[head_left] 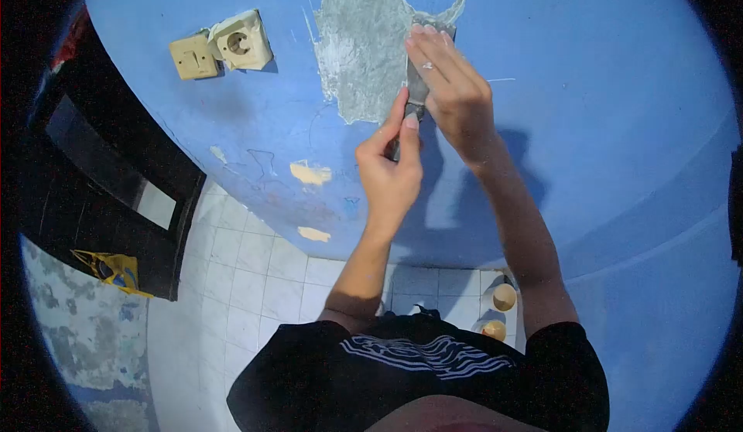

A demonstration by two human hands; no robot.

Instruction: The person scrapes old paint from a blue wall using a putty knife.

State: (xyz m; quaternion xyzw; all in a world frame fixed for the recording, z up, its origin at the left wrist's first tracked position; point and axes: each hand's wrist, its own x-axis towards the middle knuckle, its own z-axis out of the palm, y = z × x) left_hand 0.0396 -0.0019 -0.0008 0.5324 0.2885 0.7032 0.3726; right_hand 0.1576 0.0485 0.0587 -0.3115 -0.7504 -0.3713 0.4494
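My left hand (391, 169) is closed round the dark handle of a scraper (418, 84), with the thumb and a finger near the base of the blade. The wide metal blade points up and lies against the blue wall (611, 122). My right hand (460, 95) lies with its fingers stretched out over the upper right part of the blade, fingertips near its top edge. Just left of the blade is a bare grey patch (360, 53) with ragged edges, where the blue paint is gone. Part of the blade is hidden under my right hand.
A cream switch (194, 57) and a loose-looking socket (241, 41) sit on the wall at the upper left. Two small cups (504, 297) stand on the white tiled floor (248, 254) by the wall. At the left is a dark door (93, 161) with a yellow bag (116, 269).
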